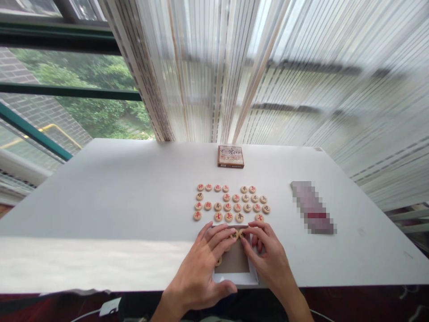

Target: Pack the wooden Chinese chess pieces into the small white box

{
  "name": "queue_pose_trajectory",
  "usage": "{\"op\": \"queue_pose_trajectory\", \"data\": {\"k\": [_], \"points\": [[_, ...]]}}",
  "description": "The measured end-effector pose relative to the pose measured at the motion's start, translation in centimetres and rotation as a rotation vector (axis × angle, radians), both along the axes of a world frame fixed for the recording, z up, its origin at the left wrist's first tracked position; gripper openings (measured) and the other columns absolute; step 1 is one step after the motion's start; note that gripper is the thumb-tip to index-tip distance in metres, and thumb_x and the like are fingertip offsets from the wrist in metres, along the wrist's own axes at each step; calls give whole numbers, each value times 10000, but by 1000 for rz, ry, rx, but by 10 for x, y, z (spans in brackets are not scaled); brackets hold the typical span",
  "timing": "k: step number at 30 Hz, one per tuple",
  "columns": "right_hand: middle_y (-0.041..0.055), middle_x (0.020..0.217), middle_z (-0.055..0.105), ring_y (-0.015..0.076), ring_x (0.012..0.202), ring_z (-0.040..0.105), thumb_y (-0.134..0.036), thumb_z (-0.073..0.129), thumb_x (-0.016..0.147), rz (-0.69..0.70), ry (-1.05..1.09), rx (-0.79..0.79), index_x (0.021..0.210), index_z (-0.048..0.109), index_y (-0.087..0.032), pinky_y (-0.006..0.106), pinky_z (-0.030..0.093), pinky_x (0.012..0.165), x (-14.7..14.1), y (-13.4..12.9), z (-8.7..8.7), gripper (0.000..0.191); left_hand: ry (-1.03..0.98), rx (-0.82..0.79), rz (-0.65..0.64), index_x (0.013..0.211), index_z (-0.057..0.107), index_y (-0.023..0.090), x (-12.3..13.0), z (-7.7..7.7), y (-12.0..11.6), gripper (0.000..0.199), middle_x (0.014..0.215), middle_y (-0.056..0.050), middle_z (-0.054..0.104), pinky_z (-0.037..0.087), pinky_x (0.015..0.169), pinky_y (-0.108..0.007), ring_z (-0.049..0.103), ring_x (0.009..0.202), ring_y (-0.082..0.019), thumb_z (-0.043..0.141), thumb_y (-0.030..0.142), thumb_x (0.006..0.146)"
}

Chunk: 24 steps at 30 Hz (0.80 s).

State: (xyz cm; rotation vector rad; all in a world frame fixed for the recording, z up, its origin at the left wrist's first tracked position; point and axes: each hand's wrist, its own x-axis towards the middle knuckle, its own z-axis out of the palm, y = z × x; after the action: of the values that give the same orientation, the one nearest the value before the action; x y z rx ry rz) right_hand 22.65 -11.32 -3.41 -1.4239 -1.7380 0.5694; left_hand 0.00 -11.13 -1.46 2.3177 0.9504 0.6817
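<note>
A shallow open box tray (238,280) with a grey-brown floor lies at the table's front edge. Over its left side stretches my left hand (208,255), fingers extended, their tips touching a round wooden Chinese chess piece (235,235). In the tray's far right corner, my right hand (266,250) pinches another Chinese chess piece (242,234) between thumb and fingers. Partly under my left hand, one more piece (219,260) shows by the tray's left wall. Beyond the tray, several pieces with red or black characters, such as a red one (229,217), lie in loose rows.
A printed box lid (230,156) lies farther back on the white table (110,197). To the right is a blurred-out, pinkish flat object (311,208). String curtains (214,71) hang behind the table's far edge, with a window at the left.
</note>
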Motion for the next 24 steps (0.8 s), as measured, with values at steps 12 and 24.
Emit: {"op": "queue_pose_trajectory", "data": {"k": [12,24], "points": [[78,1106,614,129,685,612,-294,611,972,-62,53,39,964,696,-225,286,559,647,11,-8,9,110,-249,-178,365,1290,591,307,-33,-7,-13,281,1439,-81,538,423,1145,-461,482,1362,-266,515,355,1025],[101,1232,692,213,806,674,-353,618,955,-156,-152,126,1219,681,-263,222,461,319,66,32,50,286,-164,-65,349,1277,604,277,-38,-11,-8,286,1327,-85,637,541,1057,-409,599,1264,-249,564,273,993]]}}
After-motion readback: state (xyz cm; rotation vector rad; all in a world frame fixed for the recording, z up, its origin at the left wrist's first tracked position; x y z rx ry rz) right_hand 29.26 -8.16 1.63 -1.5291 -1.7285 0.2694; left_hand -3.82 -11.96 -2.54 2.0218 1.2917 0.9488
